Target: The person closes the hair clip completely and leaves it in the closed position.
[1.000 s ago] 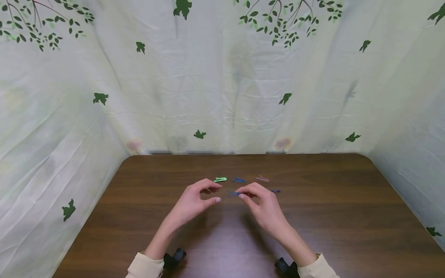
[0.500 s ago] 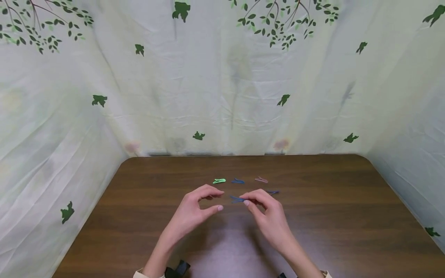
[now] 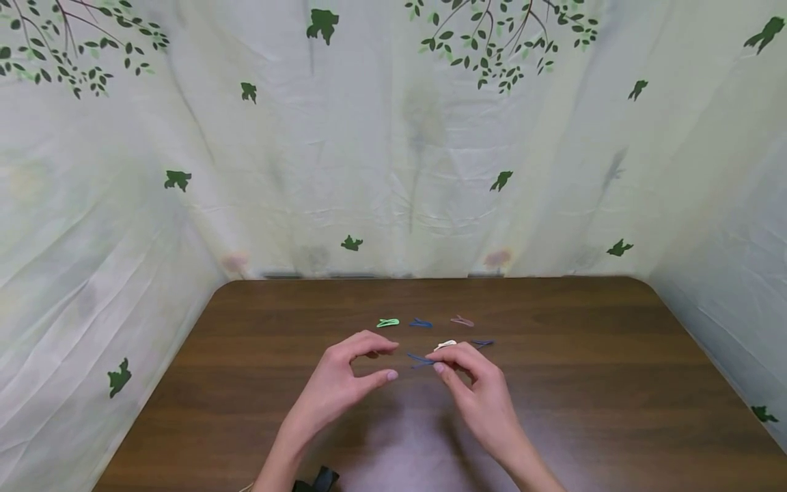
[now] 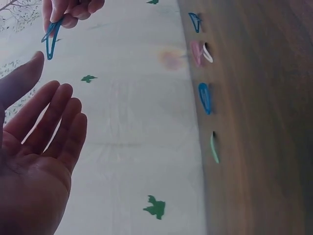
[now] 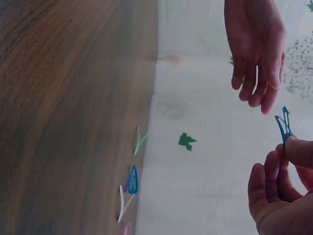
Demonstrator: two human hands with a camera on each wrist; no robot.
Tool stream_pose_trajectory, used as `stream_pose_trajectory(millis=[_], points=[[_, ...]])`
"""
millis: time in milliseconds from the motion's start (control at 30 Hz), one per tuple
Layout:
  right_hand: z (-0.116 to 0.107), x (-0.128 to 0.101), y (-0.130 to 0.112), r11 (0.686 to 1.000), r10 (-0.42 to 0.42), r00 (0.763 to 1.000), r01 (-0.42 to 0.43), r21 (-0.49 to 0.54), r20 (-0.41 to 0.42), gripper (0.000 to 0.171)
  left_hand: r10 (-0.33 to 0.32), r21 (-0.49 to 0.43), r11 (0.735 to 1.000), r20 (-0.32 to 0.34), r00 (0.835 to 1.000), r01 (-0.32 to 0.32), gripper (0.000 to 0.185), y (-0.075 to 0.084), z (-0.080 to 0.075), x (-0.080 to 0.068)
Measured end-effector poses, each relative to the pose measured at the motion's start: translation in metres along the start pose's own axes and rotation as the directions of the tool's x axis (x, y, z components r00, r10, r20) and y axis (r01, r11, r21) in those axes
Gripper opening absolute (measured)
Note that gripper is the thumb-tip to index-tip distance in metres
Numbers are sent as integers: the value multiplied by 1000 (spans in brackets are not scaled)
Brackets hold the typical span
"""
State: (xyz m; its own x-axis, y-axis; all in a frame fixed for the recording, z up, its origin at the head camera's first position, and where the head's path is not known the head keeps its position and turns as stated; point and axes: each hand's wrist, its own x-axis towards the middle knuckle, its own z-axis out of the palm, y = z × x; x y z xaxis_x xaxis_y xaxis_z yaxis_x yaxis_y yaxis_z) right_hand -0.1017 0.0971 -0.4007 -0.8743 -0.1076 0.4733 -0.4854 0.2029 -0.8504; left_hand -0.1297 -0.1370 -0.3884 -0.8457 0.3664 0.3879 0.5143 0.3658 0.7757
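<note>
Between thumb and fingertips, my right hand [image 3: 476,389] pinches a blue snap hair clip [image 3: 419,360] above the table; its two arms are spread apart and point left, as the right wrist view also shows with the blue clip [image 5: 283,126]. My left hand [image 3: 341,376] faces it, fingers and thumb apart with nothing between them, a small gap from the clip. Beyond the hands lie a green hair clip [image 3: 388,322], a blue one [image 3: 421,323] and a pink one [image 3: 462,320]. A white clip [image 3: 445,345] and a dark blue clip [image 3: 483,343] lie just behind my right hand.
The brown wooden table [image 3: 246,362] reaches back to a pale curtain [image 3: 393,171] printed with leaves and green birds. More curtain hangs along both sides. A black wrist strap [image 3: 320,480] shows below my left hand.
Both hands have come slightly nearer the body, the right one still pinching the blue clip. The white clip, hidden earlier behind the right hand, now shows. The other clips stay on the table.
</note>
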Motion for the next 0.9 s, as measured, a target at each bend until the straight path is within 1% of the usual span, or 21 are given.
stream_pose_trajectory(millis=[167, 267, 467, 633, 700, 800, 900], points=[[-2, -4, -6, 1000, -9, 999, 10, -8, 33, 19, 32, 41, 999, -4, 999, -32, 33, 8, -2, -3], [-1, -5, -9, 1000, -28, 999, 28, 0, 46, 18, 66, 57, 996, 0, 998, -66, 34, 13, -1, -5], [0, -5, -9, 998, -55, 997, 55, -8, 53, 17, 133, 63, 989, -6, 991, -132, 33, 15, 1, -7], [-1, -6, -8, 998, -46, 997, 48, -30, 58, 16, 150, 55, 987, 1, 989, -150, 33, 15, 3, -8], [-2, -7, -8, 999, -31, 997, 33, -38, 65, 17, 158, 42, 986, 8, 987, -159, 32, 15, 5, -7], [-2, -8, -8, 999, -14, 997, 17, -46, 72, 18, 188, 36, 981, 14, 982, -188, 30, 16, 8, -6], [-2, -8, -8, 999, 4, 997, -1, -44, 82, 18, 192, 31, 981, 16, 981, -192, 29, 16, 11, -4]])
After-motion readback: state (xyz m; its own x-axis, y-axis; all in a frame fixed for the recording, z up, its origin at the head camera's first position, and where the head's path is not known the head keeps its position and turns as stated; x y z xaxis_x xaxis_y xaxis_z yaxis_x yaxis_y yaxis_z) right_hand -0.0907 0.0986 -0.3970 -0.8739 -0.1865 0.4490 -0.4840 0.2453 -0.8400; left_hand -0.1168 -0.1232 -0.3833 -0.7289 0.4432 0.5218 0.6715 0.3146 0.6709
